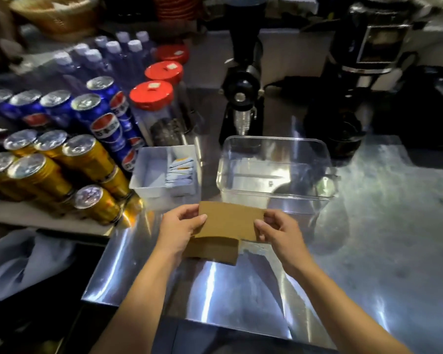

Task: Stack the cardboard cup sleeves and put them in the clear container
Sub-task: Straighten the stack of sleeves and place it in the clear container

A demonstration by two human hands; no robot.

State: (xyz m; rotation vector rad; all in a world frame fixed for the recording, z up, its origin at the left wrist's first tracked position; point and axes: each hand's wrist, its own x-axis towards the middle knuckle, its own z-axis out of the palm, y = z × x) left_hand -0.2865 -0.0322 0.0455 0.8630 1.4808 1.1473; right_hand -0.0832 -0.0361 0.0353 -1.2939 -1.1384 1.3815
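We see a shiny steel counter [368,226] from above, as if looking down at our own hands. It is the largest thing here, and its bare middle gives us room to work.

To the left, gold and blue drink cans [62,139] stand packed in rows, with red-lidded jars [151,94] behind them. A black grinder [242,90] stands at the back.

Near the middle sits the clear container [274,169], open at the top and seemingly empty, its mouth facing up so the sleeves can drop straight in. Just left of it is a small white tray [149,172] holding pale blue packets.

Just in front of the container, both hands hold flat brown cardboard cup sleeves [228,221] above the counter. The left hand [179,226] pinches the left edge, the right hand [276,228] the right edge; each grip is closed on the cardboard, thumb on top. A second sleeve [215,251] sits beneath the first, offset lower and to the left. We judge that gripping both ends lets the hands square the edges into a neat stack before it goes into the container, which has not yet happened.
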